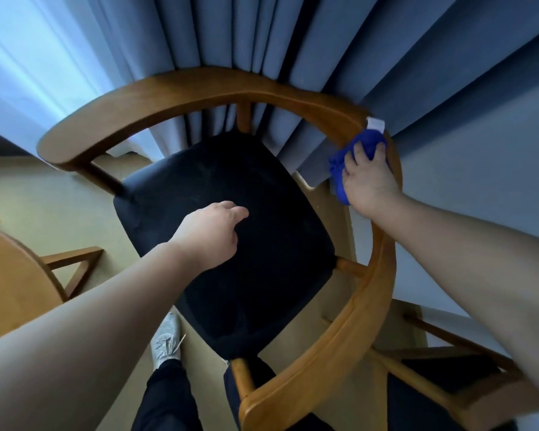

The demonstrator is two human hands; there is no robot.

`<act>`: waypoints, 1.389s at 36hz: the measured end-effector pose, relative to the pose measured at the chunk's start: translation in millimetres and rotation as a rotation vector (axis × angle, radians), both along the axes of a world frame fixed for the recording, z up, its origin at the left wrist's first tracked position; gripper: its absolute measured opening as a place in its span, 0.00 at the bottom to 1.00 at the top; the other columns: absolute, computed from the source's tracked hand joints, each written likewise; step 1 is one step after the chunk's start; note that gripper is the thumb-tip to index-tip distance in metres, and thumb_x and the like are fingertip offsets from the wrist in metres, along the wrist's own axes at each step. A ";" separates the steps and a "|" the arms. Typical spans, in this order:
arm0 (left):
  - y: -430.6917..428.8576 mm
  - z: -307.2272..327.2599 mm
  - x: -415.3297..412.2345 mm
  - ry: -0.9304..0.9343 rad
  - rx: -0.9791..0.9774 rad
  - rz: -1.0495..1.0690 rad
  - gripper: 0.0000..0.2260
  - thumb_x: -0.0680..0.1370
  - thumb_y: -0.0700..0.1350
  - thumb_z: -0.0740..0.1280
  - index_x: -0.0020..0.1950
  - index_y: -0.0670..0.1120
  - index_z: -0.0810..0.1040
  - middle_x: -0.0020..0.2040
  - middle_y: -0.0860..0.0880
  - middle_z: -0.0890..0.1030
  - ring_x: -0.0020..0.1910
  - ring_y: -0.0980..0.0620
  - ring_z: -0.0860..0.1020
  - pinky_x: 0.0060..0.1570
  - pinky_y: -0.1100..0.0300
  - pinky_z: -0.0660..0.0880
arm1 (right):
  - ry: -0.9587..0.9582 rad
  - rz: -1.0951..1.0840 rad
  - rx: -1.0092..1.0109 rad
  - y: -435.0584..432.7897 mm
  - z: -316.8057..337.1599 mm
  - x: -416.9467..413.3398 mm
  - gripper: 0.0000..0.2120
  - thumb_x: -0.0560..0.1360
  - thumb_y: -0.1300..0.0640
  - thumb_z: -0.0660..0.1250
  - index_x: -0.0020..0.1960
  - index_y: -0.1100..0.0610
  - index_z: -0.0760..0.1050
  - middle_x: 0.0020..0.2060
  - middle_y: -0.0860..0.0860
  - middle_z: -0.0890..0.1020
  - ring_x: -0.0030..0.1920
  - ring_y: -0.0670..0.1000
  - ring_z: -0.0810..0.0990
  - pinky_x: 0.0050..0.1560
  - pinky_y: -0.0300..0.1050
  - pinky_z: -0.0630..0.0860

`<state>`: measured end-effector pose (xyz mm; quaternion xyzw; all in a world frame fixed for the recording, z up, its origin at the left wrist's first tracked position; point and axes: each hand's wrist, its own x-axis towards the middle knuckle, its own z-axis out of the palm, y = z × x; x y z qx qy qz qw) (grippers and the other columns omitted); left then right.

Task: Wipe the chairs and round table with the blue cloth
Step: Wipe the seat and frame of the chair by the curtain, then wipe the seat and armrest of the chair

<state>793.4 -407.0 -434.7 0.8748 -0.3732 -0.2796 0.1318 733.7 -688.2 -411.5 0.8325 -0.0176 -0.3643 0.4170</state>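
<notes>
The soft, bunched blue cloth (339,169) is gripped in your right hand (367,181), fingers curled over it, and pressed onto the chair's (199,85) smooth, curved wooden rail, just in front of the pleated grey-blue curtain (324,42). Left of and below that grip, your left hand (210,234) hangs loosely curled and empty over the squarish black padded seat (231,169). Farther left is the round wooden table (10,275).

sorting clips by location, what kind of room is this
Likely a sitting corner by a window, perhaps a hotel room: floor-length blue curtains, a curved-back wooden armchair whose rail the right hand holds the blue cloth against, and a round wooden table beside it.
</notes>
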 end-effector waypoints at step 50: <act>2.6 295.2 -346.2 -0.174 -0.625 -1.299 0.28 0.72 0.55 0.65 0.70 0.51 0.63 0.57 0.50 0.77 0.53 0.50 0.77 0.49 0.58 0.76 | -1.485 -1.371 1.306 247.6 287.5 -485.7 0.27 0.66 0.57 0.75 0.60 0.46 0.69 0.54 0.44 0.78 0.51 0.45 0.79 0.55 0.45 0.78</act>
